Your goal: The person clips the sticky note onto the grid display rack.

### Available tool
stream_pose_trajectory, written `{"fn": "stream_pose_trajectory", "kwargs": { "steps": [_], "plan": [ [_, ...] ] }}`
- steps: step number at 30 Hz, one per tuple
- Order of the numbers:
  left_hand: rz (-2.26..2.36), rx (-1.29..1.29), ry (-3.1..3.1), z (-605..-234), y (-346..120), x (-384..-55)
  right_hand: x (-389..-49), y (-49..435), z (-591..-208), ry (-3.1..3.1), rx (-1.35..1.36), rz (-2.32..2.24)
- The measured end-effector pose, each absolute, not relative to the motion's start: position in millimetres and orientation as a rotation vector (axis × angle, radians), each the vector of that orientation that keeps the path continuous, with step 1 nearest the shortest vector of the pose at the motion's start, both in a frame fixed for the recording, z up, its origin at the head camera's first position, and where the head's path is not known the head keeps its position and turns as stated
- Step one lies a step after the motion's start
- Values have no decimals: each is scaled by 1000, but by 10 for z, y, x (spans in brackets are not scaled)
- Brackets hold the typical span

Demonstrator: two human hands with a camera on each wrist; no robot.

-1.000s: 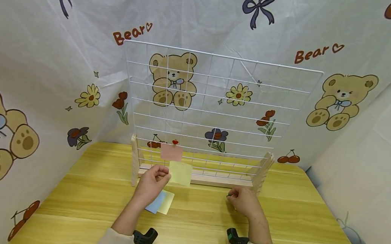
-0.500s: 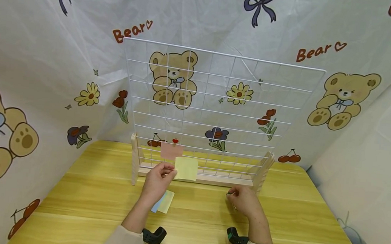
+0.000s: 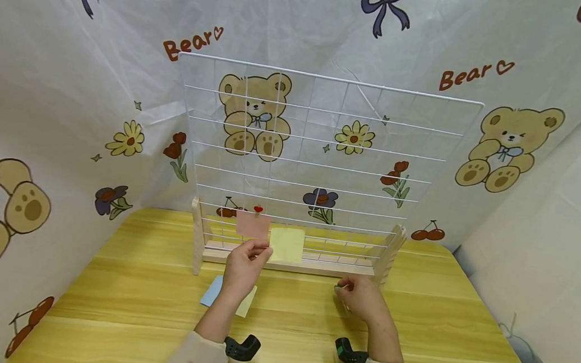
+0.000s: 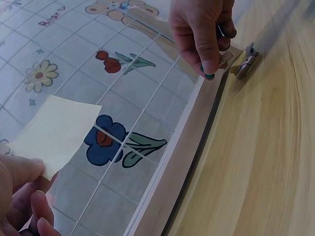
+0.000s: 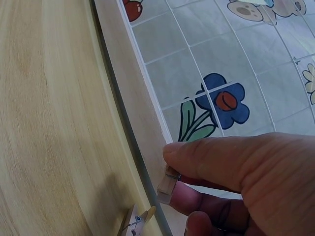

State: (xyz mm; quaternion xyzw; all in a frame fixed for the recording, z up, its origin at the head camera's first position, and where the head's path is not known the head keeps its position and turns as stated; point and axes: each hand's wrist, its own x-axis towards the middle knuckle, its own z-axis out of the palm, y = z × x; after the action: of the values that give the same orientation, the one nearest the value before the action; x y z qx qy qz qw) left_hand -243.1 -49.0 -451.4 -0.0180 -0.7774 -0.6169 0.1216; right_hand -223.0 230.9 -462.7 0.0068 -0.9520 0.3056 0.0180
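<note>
Yellow note (image 3: 286,245): in front of the grid (image 3: 348,81), just right of the pink note (image 3: 253,225) in head view | left hand (image 3: 245,265): fingers pinching its edge | right hand (image 3: 361,299): fingers pinching a clip (image 5: 168,188) | second clip (image 4: 246,63): on surface (image 3: 301,317), near right hand

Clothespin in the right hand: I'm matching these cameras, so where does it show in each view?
Head: right of centre, below mid-height; only a tip of the clothespin shows beside the right hand.
Left wrist: upper right, a green tip of the clothespin.
Right wrist: lower middle, pinched.
Shared landmark: the printed blue flower nearest centre.
</note>
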Motion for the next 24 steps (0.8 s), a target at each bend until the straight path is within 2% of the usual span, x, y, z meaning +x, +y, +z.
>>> {"fn": "stream_pose_trajectory", "kwargs": {
  "steps": [24],
  "plan": [
    [-1811, -27, -2193, -4497, -282, -2518, -2194, 2321, -4569, -2937, -2, 1010]
  ]
}}
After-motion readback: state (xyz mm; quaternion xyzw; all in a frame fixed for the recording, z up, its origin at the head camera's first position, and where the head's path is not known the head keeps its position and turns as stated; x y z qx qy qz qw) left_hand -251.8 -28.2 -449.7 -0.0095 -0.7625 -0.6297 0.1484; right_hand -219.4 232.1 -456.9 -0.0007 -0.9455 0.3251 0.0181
